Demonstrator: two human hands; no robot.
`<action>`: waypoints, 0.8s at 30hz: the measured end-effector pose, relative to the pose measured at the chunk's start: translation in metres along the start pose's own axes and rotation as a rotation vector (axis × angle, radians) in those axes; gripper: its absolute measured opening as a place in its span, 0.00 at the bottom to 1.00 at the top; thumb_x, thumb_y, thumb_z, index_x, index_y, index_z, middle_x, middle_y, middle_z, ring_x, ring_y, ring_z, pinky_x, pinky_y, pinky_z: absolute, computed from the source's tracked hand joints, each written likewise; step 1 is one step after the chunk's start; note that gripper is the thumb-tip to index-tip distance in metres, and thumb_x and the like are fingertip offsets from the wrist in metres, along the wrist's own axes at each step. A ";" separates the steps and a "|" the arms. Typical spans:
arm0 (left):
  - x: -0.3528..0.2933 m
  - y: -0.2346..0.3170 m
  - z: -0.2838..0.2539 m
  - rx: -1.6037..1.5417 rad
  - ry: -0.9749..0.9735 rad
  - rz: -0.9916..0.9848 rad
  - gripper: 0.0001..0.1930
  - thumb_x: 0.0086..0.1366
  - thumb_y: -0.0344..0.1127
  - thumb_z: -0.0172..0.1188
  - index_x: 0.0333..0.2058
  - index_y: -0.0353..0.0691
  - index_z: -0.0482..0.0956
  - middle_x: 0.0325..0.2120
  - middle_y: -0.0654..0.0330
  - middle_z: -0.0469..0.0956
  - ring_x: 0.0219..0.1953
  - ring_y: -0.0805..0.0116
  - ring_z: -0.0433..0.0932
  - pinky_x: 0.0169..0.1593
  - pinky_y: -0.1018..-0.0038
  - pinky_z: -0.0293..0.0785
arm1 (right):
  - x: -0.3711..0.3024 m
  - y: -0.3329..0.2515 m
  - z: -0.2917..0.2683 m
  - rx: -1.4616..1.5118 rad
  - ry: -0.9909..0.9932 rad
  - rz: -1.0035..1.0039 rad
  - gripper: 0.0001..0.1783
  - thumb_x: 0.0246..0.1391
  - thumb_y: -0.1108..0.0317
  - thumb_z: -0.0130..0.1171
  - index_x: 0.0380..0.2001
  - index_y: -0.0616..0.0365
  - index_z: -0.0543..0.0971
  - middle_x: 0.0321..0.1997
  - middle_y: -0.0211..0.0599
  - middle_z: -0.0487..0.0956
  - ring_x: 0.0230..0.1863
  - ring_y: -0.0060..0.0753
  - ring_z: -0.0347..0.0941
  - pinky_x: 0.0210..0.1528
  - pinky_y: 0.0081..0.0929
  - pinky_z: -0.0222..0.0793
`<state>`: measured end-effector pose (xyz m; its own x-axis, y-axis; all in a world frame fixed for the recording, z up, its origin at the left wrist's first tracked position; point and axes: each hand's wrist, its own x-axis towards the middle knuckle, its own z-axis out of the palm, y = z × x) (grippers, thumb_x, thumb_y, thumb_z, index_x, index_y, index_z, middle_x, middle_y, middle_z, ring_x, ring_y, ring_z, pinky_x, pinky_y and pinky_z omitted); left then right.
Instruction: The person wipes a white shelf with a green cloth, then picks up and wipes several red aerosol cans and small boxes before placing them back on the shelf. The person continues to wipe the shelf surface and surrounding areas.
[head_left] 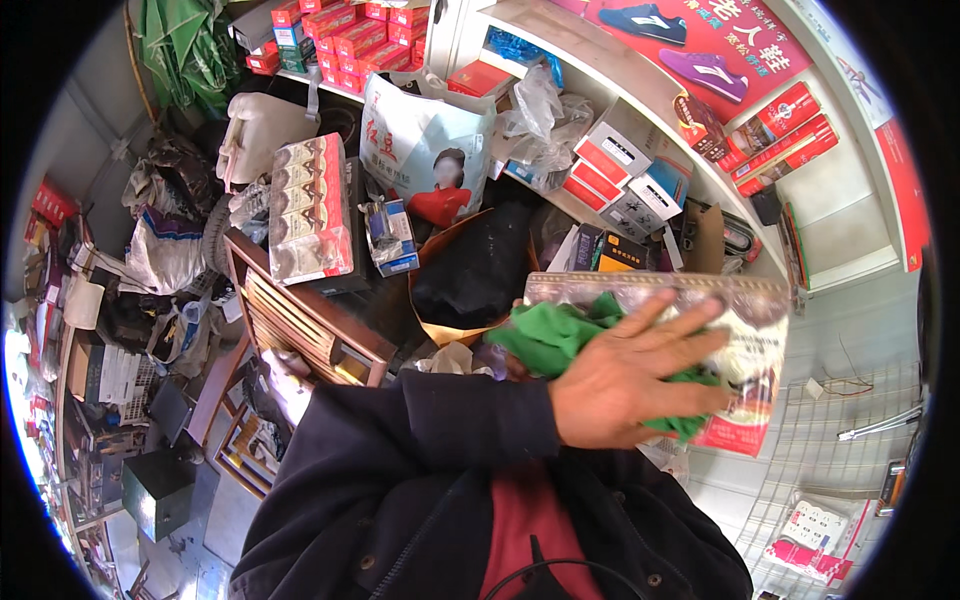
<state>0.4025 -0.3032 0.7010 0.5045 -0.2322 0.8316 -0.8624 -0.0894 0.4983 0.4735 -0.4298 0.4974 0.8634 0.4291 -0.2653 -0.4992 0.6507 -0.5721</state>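
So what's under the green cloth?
A patterned box: its upper edge and right side show around the green cloth. The left hand is spread over the cloth, and the part of the box beneath is covered, so I can't see it.

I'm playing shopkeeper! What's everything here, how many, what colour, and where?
Patterned box: one, brown and red, right of centre
Green cloth: one, green, on that box
Pale bag: one, light blue, upper middle
Printed carton: one, brown and red, left of that bag
Small boxes: many, mostly red, top middle
Dark bundle: one, black, centre
Shoe poster: one, red, upper right
Wooden frame: one, brown, left of centre
Clutter: uncountable, mixed colours, far left
Sleeve: one, dark, lower middle
Left hand: one, bare, on the cloth
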 end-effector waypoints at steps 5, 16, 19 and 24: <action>-0.056 -0.033 -0.009 0.158 0.038 -0.274 0.37 0.51 0.30 0.79 0.62 0.56 0.80 0.73 0.44 0.64 0.78 0.38 0.55 0.77 0.40 0.46 | 0.000 0.001 -0.003 -0.003 0.028 -0.007 0.38 0.72 0.37 0.51 0.73 0.51 0.66 0.72 0.40 0.72 0.69 0.46 0.71 0.69 0.48 0.70; -0.075 -0.046 -0.044 -0.257 0.438 -0.810 0.19 0.74 0.33 0.64 0.60 0.36 0.75 0.49 0.49 0.83 0.50 0.66 0.82 0.55 0.70 0.77 | -0.004 0.002 -0.005 -0.010 0.070 -0.011 0.39 0.71 0.37 0.51 0.74 0.51 0.64 0.74 0.41 0.69 0.71 0.48 0.68 0.70 0.51 0.68; -0.067 -0.046 -0.039 -0.096 0.399 -0.675 0.16 0.75 0.34 0.63 0.58 0.38 0.77 0.39 0.55 0.83 0.38 0.74 0.82 0.44 0.74 0.78 | -0.006 0.002 -0.007 -0.002 0.073 -0.016 0.40 0.71 0.37 0.51 0.75 0.51 0.63 0.75 0.42 0.68 0.71 0.49 0.68 0.71 0.51 0.68; -0.047 -0.045 -0.045 -0.137 0.186 -0.697 0.14 0.72 0.37 0.66 0.53 0.40 0.80 0.29 0.49 0.83 0.28 0.56 0.86 0.36 0.64 0.80 | -0.010 -0.001 -0.008 -0.014 0.065 -0.025 0.40 0.71 0.37 0.51 0.75 0.50 0.63 0.76 0.42 0.67 0.72 0.50 0.66 0.71 0.52 0.67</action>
<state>0.4191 -0.2444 0.6506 0.9432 0.0035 0.3321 -0.3319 -0.0320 0.9428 0.4663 -0.4395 0.4942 0.8788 0.3707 -0.3005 -0.4766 0.6521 -0.5896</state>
